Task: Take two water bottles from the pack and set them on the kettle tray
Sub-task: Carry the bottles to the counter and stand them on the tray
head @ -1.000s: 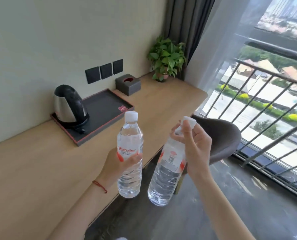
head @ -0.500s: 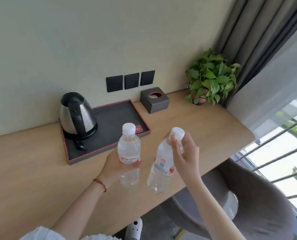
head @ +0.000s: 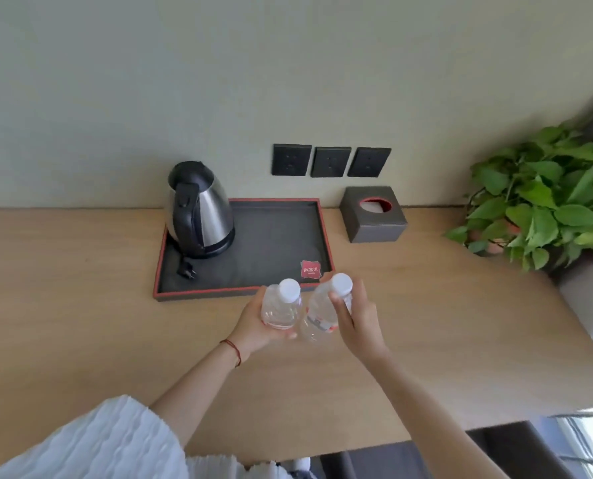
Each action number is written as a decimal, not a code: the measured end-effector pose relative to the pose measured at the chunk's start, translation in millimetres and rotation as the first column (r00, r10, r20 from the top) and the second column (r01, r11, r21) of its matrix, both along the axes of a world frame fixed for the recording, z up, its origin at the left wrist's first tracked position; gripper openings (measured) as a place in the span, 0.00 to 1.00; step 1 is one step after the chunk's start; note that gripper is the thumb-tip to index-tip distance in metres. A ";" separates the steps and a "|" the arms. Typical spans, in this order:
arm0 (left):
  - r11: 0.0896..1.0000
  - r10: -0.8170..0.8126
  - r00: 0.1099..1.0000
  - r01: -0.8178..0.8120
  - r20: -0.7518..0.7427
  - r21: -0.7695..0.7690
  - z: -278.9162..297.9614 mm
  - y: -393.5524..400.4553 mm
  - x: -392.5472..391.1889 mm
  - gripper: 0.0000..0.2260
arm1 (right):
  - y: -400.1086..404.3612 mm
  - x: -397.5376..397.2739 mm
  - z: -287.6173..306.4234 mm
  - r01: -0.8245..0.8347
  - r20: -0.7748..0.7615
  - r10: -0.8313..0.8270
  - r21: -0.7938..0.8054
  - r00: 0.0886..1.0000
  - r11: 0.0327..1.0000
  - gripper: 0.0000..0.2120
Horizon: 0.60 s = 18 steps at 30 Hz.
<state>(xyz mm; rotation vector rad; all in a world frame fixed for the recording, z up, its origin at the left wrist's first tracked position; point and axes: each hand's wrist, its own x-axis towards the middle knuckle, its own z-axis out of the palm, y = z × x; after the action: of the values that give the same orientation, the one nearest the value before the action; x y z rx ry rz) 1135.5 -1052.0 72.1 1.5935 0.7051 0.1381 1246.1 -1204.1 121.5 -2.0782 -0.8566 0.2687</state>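
I hold two clear water bottles with white caps over the wooden desk. My left hand [head: 253, 326] grips the left bottle [head: 283, 305] around its body. My right hand [head: 357, 323] grips the right bottle [head: 322, 312] near its neck, and that bottle is tilted. Both bottles hover just in front of the near right corner of the dark kettle tray [head: 271, 236], which has a red rim. A steel kettle [head: 200, 210] with a black handle stands on the tray's left part. The water pack is out of view.
A red card [head: 310, 269] lies on the tray's near right corner, and the kettle's plug [head: 186, 271] at its near left. A grey tissue box [head: 373, 214] sits right of the tray, a potted plant [head: 544, 202] further right. Three wall sockets [head: 329, 161] are behind. A dark chair [head: 495, 451] stands below the desk edge.
The view has swung left and down to face the desk straight on. Both hands have carried the bottles forward, from beside the desk to just in front of the tray.
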 end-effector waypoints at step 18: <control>1.000 -0.001 0.996 0.003 -0.094 0.026 43.8 -4.9 -2.5 0.42 | -3.7 48.5 17.8 -0.358 0.264 0.356 -0.041 0.896 0.933 0.09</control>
<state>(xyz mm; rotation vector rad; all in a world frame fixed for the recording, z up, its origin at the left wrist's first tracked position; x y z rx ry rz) 1133.0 -1056.9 115.9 1.6344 0.7773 0.0712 1294.7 -1207.9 139.3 -1.9649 -1.4073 0.1788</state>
